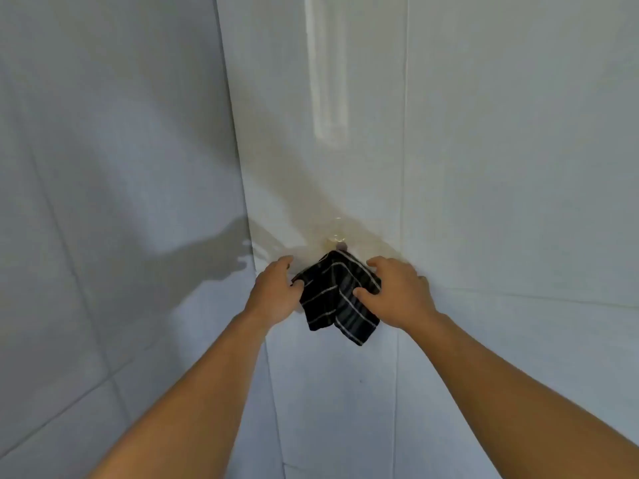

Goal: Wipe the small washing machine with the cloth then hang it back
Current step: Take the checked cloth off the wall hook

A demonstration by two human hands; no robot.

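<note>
A black cloth (337,299) with thin white stripes hangs against a white tiled wall from a small clear hook (337,242), its top corner bunched at the hook. My left hand (275,292) pinches the cloth's left edge between thumb and fingers. My right hand (397,295) holds the cloth's right side, thumb pressed on the fabric. Both arms reach forward from the bottom of the view. The washing machine is out of sight.
I face a corner of white tiled walls (484,167); the corner seam (238,150) runs down just left of the hook. Shadows of my arms fall on the left wall (103,202).
</note>
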